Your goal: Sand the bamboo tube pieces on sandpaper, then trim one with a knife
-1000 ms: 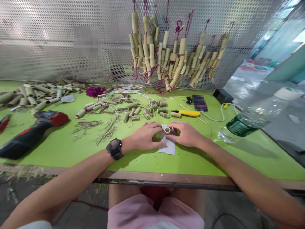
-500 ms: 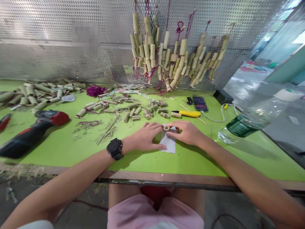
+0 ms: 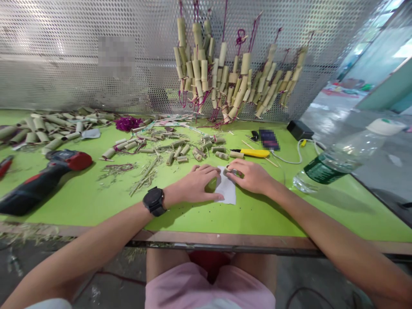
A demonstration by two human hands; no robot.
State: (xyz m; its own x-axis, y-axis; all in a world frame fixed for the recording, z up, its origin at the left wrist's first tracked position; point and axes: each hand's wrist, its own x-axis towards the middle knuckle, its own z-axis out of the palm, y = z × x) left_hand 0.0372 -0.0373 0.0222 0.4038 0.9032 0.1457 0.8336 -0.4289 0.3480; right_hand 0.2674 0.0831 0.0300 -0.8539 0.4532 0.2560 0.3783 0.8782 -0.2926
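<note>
Bamboo piece (image 3: pixel 226 170), small and short, sits just right of the middle of the frame, and the right hand (image 3: pixel 252 177) has it pinched between thumb and fingers, over the top part of a white paper (image 3: pixel 228 192). Across from it, the left hand (image 3: pixel 201 183) lies with thumb and fingers spread apart in an open curve, the tips at the paper's left edge (a black watch (image 3: pixel 153 201) rides on that wrist).

Just above the hands, cut bamboo pieces (image 3: pixel 185 150) lie loose among shavings, and a yellow cutter (image 3: pixel 255 152) points its dark end left, beside another short tube. Over to the right we have a dark device (image 3: pixel 269 140), its face blurred, with a white cable (image 3: pixel 301 156) near it, then a black box (image 3: pixel 300 130), and a clear bottle (image 3: pixel 325 167) with a green label, looking tilted in this wide view.

Swing to the left side: a power tool (image 3: pixel 40 184), black and red, lies on the green table (image 3: pixel 267 219), a bamboo heap (image 3: pixel 41 128) fills the upper left, and purple string (image 3: pixel 128 124) is bunched beside it. Up top, strung bamboo (image 3: pixel 240 92) hangs against the perforated metal panel (image 3: pixel 77 77) (quite a crowd of tubes).
</note>
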